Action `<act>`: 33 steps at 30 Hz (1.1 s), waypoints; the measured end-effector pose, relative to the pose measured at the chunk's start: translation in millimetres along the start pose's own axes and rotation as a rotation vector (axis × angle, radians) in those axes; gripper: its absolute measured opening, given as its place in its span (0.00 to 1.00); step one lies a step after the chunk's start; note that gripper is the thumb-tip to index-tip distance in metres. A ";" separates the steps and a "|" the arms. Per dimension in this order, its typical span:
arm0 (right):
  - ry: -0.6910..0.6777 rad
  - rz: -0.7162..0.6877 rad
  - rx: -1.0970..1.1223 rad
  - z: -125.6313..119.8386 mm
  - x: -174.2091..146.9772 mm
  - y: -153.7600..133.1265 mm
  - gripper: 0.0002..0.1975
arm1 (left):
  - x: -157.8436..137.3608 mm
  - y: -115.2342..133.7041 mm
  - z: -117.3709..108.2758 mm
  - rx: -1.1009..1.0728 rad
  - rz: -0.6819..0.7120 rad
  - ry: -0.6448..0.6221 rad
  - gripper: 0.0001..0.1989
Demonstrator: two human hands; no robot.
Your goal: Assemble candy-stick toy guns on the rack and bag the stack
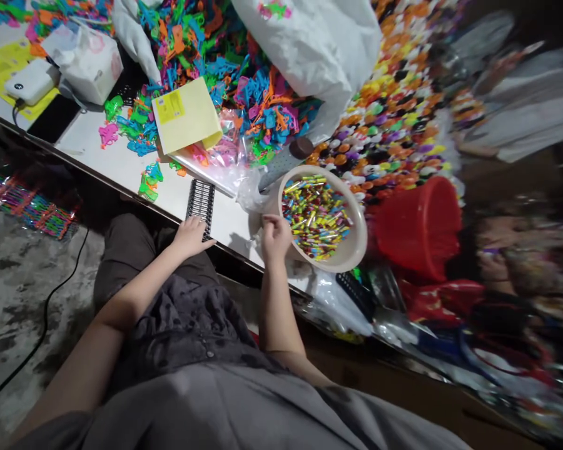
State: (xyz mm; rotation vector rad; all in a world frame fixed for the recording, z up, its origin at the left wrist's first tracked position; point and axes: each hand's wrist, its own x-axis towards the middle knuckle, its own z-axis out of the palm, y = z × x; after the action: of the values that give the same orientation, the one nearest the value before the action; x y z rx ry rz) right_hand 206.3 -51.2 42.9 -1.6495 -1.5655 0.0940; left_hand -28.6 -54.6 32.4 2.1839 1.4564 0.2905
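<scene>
My left hand [191, 236] lies over the near end of a small black slotted rack [201, 199] on the white table, fingers and thumb on either side of it. My right hand [276, 237] is closed at the left side of a white round tub [360, 240], its fingers curled in. Whether anything is inside that hand I cannot make out. Heaped in the tub are many small shiny, multicoloured tube-shaped pieces [316, 215]. A clear plastic bag [251, 190] lies crumpled between the rack and the tub.
Colourful plastic toy pieces [182, 50] cover the back of the table. A yellow card [187, 115], a phone [55, 119], a white power bank [32, 81] and a white sack [314, 44] lie around. A red bucket [417, 228] stands right. Another person [530, 106] is across the table.
</scene>
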 end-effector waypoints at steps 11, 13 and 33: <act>-0.342 -0.251 0.036 23.1 27.2 -45.7 0.11 | -12.3 -96.9 -24.5 -0.088 -0.297 0.448 0.29; -0.332 -0.208 0.028 17.2 20.1 -42.8 0.11 | 2.0 -113.7 -25.0 -0.111 -0.278 0.385 0.31; -0.492 0.153 0.657 236.6 112.4 -103.1 0.22 | -49.2 -42.0 -13.2 -0.231 0.019 0.273 0.16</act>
State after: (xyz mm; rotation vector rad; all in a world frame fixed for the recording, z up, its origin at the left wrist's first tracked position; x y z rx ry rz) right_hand 13.7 150.6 5.3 -1.2534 -1.5147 1.0468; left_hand -88.2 -82.7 26.8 2.0302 1.4600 0.7501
